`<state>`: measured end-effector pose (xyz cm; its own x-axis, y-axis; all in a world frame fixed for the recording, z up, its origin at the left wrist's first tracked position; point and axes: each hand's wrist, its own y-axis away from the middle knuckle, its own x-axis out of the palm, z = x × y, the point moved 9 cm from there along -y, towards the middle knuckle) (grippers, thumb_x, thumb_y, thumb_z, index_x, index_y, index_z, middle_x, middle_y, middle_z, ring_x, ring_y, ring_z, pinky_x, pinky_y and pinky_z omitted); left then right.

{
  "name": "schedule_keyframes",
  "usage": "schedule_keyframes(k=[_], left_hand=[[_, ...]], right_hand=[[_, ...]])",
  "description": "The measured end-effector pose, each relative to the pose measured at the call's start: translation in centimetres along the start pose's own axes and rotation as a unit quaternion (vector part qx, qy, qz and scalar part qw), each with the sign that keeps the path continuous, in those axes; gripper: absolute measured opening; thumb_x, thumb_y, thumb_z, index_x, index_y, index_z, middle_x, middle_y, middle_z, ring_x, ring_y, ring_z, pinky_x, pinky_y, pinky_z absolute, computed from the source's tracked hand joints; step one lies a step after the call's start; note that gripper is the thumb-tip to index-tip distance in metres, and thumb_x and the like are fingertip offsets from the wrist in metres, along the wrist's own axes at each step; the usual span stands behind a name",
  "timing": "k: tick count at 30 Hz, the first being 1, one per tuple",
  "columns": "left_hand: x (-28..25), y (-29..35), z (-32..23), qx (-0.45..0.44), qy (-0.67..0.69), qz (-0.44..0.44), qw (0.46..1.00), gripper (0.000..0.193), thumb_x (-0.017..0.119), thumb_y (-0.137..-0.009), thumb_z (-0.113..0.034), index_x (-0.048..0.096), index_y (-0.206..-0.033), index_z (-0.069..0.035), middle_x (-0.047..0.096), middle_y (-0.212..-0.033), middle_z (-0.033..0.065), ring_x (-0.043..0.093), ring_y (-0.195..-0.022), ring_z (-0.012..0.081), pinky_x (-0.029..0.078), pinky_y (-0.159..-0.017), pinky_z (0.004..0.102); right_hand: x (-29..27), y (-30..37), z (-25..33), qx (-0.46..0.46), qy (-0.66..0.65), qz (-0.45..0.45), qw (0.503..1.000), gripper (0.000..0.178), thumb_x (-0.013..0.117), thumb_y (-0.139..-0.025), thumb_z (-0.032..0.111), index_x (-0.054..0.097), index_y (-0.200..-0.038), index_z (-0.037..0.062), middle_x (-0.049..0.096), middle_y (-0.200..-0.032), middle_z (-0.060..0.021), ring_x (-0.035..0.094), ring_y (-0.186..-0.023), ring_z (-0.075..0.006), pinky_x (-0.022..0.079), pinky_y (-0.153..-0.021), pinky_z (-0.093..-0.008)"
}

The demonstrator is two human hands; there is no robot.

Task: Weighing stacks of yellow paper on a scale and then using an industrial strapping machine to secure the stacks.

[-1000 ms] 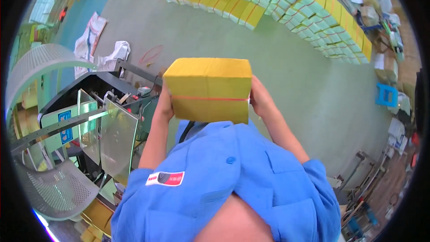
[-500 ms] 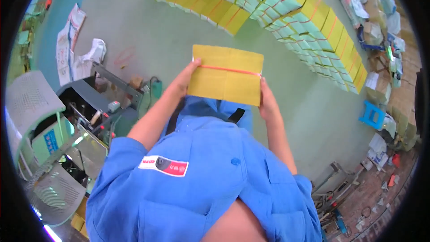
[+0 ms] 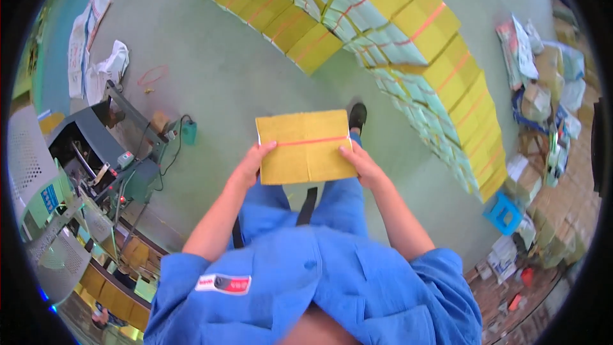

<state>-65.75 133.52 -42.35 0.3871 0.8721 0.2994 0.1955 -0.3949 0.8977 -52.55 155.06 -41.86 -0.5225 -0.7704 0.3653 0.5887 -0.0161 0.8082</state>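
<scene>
Between my two hands is a flat yellow cardboard-covered bundle (image 3: pixel 308 161) with a red band running across its top face. My left hand (image 3: pixel 252 162) grips its left edge, the thumb lying on top near the band. At the opposite edge, my right hand (image 3: pixel 364 165) is closed on it in the same way. The fingers beneath are hidden by the bundle, which is held out level in front of my waist.
A long curved stack of similar banded bundles (image 3: pixel 440 45) stands ahead and to the right, with a lower row (image 3: pixel 262 9) at its left. Left of me is a grey machine (image 3: pixel 105 144) with a cable. A blue stool (image 3: pixel 503 213) and cartons (image 3: pixel 539 99) line the right.
My body has moved forward, bringing the stacks nearer, and one shoe now shows. The bundle sits lower in view, closer to my waist, and both thumbs rest farther onto its top.
</scene>
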Motion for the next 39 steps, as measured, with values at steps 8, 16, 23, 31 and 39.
schedule_keyframes(k=[8, 16, 23, 31, 39], left_hand=[[3.2, -15.1, 9.5, -0.068, 0.089, 0.008, 0.994, 0.061, 0.067, -0.087, -0.038, 0.042, -0.137, -0.014, 0.052, -0.132, 0.0041, 0.05, -0.123, 0.0205, 0.043, -0.099, 0.0422], [5.0, -31.2, 10.1, -0.075, 0.139, 0.017, 0.987, 0.059, 0.061, -0.093, -0.034, 0.033, -0.141, -0.017, 0.038, -0.143, 0.0057, 0.037, -0.133, 0.0269, 0.037, -0.105, 0.0522], [4.5, -45.0, 12.0, -0.059, 0.147, -0.052, 0.986, 0.079, 0.058, -0.095, -0.03, 0.006, -0.151, -0.014, 0.013, -0.157, 0.0109, 0.011, -0.144, 0.0355, 0.031, -0.109, 0.0579], [5.3, -48.4, 12.4, -0.086, 0.117, -0.066, 0.987, 0.077, 0.052, -0.097, -0.024, -0.002, -0.151, -0.031, 0.009, -0.158, 0.0118, 0.025, -0.139, 0.0437, 0.037, -0.106, 0.0543], [5.0, -49.5, 13.1, -0.05, 0.124, -0.051, 0.99, 0.072, 0.051, -0.098, -0.022, 0.003, -0.15, -0.033, 0.025, -0.151, 0.0111, 0.038, -0.131, 0.0398, 0.041, -0.102, 0.0519]], right_hand=[[-12.9, -12.8, -0.8, 0.1, 0.229, 0.048, 0.967, 0.075, 0.065, -0.087, 0.04, 0.033, -0.144, 0.0038, 0.048, -0.137, -0.0137, 0.043, -0.129, -0.0229, 0.032, -0.107, -0.0361], [-21.3, -28.9, 1.7, 0.09, 0.305, 0.026, 0.948, 0.086, 0.069, -0.083, 0.04, 0.026, -0.149, 0.0046, 0.042, -0.145, -0.016, 0.04, -0.133, -0.0237, 0.03, -0.11, -0.0335], [-27.2, -40.8, 0.2, -0.047, 0.324, -0.104, 0.939, 0.083, 0.07, -0.082, 0.037, 0.031, -0.147, 0.0029, 0.044, -0.143, -0.0159, 0.041, -0.132, -0.0245, 0.031, -0.108, -0.0323], [-29.4, -37.5, -12.3, 0.116, -0.084, -0.357, 0.923, 0.074, 0.067, -0.085, 0.032, 0.027, -0.146, 0.0189, 0.042, -0.139, -0.0121, 0.044, -0.125, -0.0333, 0.04, -0.095, -0.0534], [-25.3, -42.0, -12.1, 0.031, -0.138, -0.223, 0.965, 0.061, 0.062, -0.088, 0.029, 0.028, -0.137, 0.0193, 0.03, -0.144, -0.0152, 0.039, -0.124, -0.0465, 0.04, -0.091, -0.0648]])
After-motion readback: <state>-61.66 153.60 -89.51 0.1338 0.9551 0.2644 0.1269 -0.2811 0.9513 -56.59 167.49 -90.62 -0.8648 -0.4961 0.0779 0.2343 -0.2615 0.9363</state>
